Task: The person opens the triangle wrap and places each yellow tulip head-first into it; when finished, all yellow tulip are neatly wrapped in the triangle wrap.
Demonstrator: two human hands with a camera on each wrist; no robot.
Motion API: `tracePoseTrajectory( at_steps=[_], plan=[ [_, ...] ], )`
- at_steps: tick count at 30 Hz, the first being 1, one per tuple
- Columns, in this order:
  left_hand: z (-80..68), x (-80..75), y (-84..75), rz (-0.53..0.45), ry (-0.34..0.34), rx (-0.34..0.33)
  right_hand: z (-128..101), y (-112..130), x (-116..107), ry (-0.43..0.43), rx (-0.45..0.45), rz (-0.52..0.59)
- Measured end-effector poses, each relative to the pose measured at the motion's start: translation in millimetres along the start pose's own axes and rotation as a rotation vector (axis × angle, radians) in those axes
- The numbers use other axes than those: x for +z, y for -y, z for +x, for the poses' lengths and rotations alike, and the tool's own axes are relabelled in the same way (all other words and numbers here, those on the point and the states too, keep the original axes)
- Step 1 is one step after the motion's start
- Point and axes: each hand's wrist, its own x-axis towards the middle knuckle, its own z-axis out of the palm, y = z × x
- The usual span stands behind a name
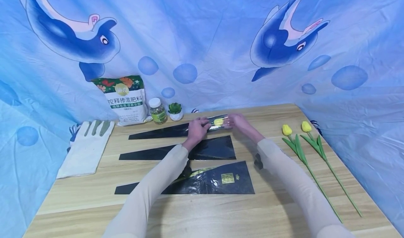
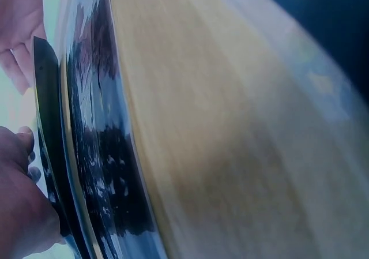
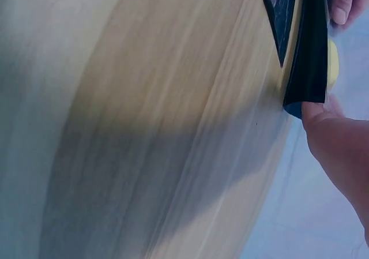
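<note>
Head view: both hands meet at the far middle of the light wooden tabletop [image 1: 221,213], over the wide end of a long tapered black-and-clear plastic flower sleeve [image 1: 164,131] that holds a yellow artificial tulip head [image 1: 217,121]. The left hand [image 1: 197,128] lies on the sleeve just left of the bloom with fingers curled onto the film; the right hand [image 1: 237,121] pinches the sleeve's mouth beside the bloom. Two more black sleeves [image 1: 208,148] lie nearer the person, and two loose yellow tulips with green stems [image 1: 303,150] lie well apart at the right. A white work glove [image 1: 86,148], a fertiliser bag [image 1: 127,101], a small jar [image 1: 157,111] and a tiny potted succulent [image 1: 175,111] sit at the back left.

Left wrist view: the left hand's fingers [image 2: 23,207] press on the glossy black film's edge [image 2: 98,155]; the film looks thin, slick and crinkly, probably light and quick to slide.

Right wrist view: the right hand's thumb [image 3: 331,138] and a fingertip [image 3: 346,5] clamp the black film's corner [image 3: 308,57], with the yellow bloom showing behind it. Holding by the rim of the mouth seems safest, since the bloom is likely soft and the sleeve floppy.
</note>
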Motion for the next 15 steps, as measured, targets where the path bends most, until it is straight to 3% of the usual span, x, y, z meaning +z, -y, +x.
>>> tracePoseTrajectory(
  at_steps=[6,15],
  plan=[
    [-0.2,0.2,-2.7,-0.014,0.0,-0.005,0.6,-0.2,1.6,-0.015,-0.02,-0.049],
    [0.0,-0.3,-2.6,0.015,-0.003,-0.012,5.0,0.2,3.6,-0.03,0.013,0.051]
  ],
)
